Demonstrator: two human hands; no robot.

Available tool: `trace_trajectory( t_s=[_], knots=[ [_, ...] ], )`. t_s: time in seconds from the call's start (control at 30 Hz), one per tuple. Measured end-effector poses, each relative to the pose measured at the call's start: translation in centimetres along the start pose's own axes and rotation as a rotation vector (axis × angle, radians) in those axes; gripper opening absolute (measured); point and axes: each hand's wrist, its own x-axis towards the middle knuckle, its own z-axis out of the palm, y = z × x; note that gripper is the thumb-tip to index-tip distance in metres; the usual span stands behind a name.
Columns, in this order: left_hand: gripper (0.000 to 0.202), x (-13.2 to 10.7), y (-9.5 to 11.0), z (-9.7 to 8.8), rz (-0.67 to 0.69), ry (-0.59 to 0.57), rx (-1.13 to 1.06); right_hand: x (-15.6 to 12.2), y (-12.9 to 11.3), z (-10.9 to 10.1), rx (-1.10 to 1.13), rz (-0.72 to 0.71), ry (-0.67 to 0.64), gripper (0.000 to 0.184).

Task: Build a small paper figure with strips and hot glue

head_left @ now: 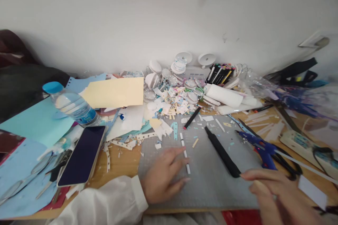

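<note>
My left hand [166, 175] rests on the grey cutting mat [208, 190] with its fingers spread. Its fingertips lie against a thin white marker [185, 156]. At the lower right, my right hand [282, 190] has its fingers curled together, slightly blurred. Its index fingertip meets the near end of a long black object [223, 153] with a narrow far end, whose kind I cannot make out. Whether something small is pinched in those fingers is hidden. A black pen with a red end [192, 117] lies farther up the mat.
A blue glue gun [260, 146] and black-handled scissors [293, 168] lie right, near a power strip [303, 142]. Paper scraps [174, 102] heap at the back beside a set of markers [220, 74]. On the left are a phone [83, 154] and a water bottle [75, 107].
</note>
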Motion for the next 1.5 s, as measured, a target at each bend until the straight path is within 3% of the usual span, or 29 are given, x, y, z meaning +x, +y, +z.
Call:
trace_trajectory(
  t_s=[0.1, 0.13, 0.23, 0.33, 0.4, 0.47, 0.63, 0.73, 0.83, 1.03, 1.2, 1.5],
  knots=[
    [0.087, 0.0, 3.0, 0.8, -0.074, 0.102, -0.445, -0.7, -2.5, 3.5, 0.028, -0.064, 0.026, 0.01],
    [0.087, 0.0, 4.0, 1.2, -0.105, 0.078, -0.586, -0.7, -3.3, 4.7, 0.039, -0.106, 0.026, 0.011],
    [0.054, -0.1, 5.9, 2.1, -0.287, -0.003, -0.856, -0.4, -5.0, 7.1, 0.095, -0.193, -0.024, 0.029],
    [0.038, -1.2, 6.0, 1.3, -0.516, -0.075, -0.914, -0.2, -4.4, 7.3, 0.144, -0.195, -0.054, 0.037],
    [0.041, -2.3, 5.2, -0.1, -0.646, -0.092, -0.837, -0.4, -3.1, 7.0, 0.159, -0.156, -0.074, 0.037],
    [0.045, -3.4, 4.1, -2.0, -0.706, 0.001, -0.72, -0.9, -1.7, 7.1, 0.151, -0.129, -0.117, 0.034],
    [0.043, -3.8, 0.3, -7.0, -0.577, 0.474, -0.203, -2.7, 0.1, 9.5, 0.048, -0.173, -0.38, 0.026],
    [0.04, -2.7, -2.0, -8.7, -0.558, 0.586, -0.111, -3.9, 0.8, 10.9, 0.011, -0.155, -0.439, 0.027],
    [0.03, -1.7, -3.9, -9.1, -0.53, 0.643, -0.008, -5.0, 2.4, 11.4, 0.023, -0.069, -0.369, 0.029],
    [0.037, -0.1, -5.9, -9.6, -0.504, 0.667, 0.064, -6.3, 6.5, 10.8, 0.008, 0.036, -0.172, 0.033],
    [0.048, 2.1, -7.6, -10.4, -0.517, 0.613, 0.09, -6.4, 7.2, 10.6, -0.016, 0.044, -0.122, 0.035],
    [0.003, 5.4, -8.8, -7.5, -0.384, 0.29, 0.392, -6.0, 6.6, 10.4, -0.01, 0.031, -0.171, 0.04]
  ],
)
